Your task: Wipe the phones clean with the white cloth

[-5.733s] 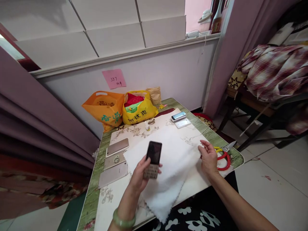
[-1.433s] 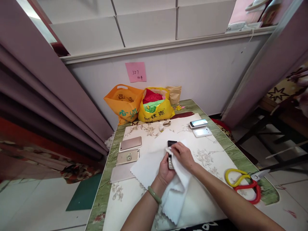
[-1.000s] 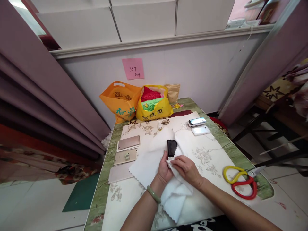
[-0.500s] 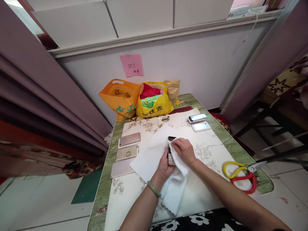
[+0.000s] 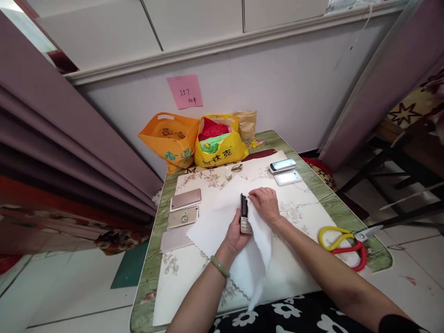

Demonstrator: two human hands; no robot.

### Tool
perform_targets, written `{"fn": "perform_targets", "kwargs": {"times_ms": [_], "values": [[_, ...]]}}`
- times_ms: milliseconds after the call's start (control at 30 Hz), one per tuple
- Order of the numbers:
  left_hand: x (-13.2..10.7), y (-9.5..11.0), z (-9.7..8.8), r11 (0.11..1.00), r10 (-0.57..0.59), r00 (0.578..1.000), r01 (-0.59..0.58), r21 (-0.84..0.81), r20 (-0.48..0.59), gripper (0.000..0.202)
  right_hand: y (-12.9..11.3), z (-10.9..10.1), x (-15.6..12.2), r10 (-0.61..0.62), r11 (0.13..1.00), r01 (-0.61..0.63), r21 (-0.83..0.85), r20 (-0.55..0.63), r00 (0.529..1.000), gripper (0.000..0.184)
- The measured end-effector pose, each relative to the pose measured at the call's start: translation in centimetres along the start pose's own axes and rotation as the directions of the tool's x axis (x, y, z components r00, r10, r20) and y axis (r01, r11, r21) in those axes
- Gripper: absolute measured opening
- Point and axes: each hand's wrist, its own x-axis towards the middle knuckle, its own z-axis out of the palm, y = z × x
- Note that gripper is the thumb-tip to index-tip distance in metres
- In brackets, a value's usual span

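My left hand point(image 5: 237, 235), with a green bangle on its wrist, grips a keypad mobile phone point(image 5: 246, 225) around its lower part. The phone is tilted, its dark screen and pale keys showing. A white cloth point(image 5: 217, 225) with a zigzag edge lies under the phone and drapes over its right side. My right hand point(image 5: 265, 202) pinches the cloth's edge beside the top of the phone. Part of the phone's right side is hidden by the cloth.
Several phones point(image 5: 183, 217) lie in a column at the left; two more point(image 5: 282, 165) sit at the back right. Scissors point(image 5: 347, 240) with red and yellow handles lie at the right edge. An orange bag point(image 5: 173, 143), a yellow bag point(image 5: 222, 155), a small bottle point(image 5: 228, 175) and glasses point(image 5: 237, 168) are at the back.
My right hand has pulled the cloth's edge off the phone's screen, slightly up and right. The phone has turned a little in my left hand, and more of its screen shows.
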Motion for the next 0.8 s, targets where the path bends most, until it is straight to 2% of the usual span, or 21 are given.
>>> {"fn": "perform_targets", "kwargs": {"times_ms": [100,267,333,433,567,800], "values": [[0.1,0.1,-0.1,1.000,0.014,1.000,-0.014,-0.017,0.000,0.035,-0.2,-0.1,-0.8,-0.021,1.000,0.021,-0.004,0.024,0.999,0.013],[0.5,0.3,-0.2,0.999,-0.036,0.999,0.037,-0.032,0.024,0.043,-0.7,-2.6,-5.4,-0.232,0.969,0.213,0.123,0.166,0.959,0.013],[0.6,0.4,-0.1,0.999,-0.034,0.999,0.034,-0.005,0.020,0.043,-0.6,-3.5,-6.6,-0.247,0.966,0.227,0.125,0.181,0.952,0.012],[0.5,0.4,0.2,0.999,-0.010,0.999,0.008,0.033,0.054,0.048,-0.6,-3.9,-7.0,-0.156,0.987,0.151,0.047,0.138,0.978,0.012],[0.4,0.3,0.1,0.999,0.023,0.995,-0.025,0.020,0.096,0.051,-1.1,-3.3,-6.5,-0.019,0.999,0.021,-0.039,0.044,0.999,0.012],[0.4,0.3,-0.1,0.992,0.124,0.990,-0.122,-0.035,0.067,0.042,-1.6,-3.3,-5.5,0.175,0.984,-0.174,0.033,-0.070,0.982,0.018]]}}
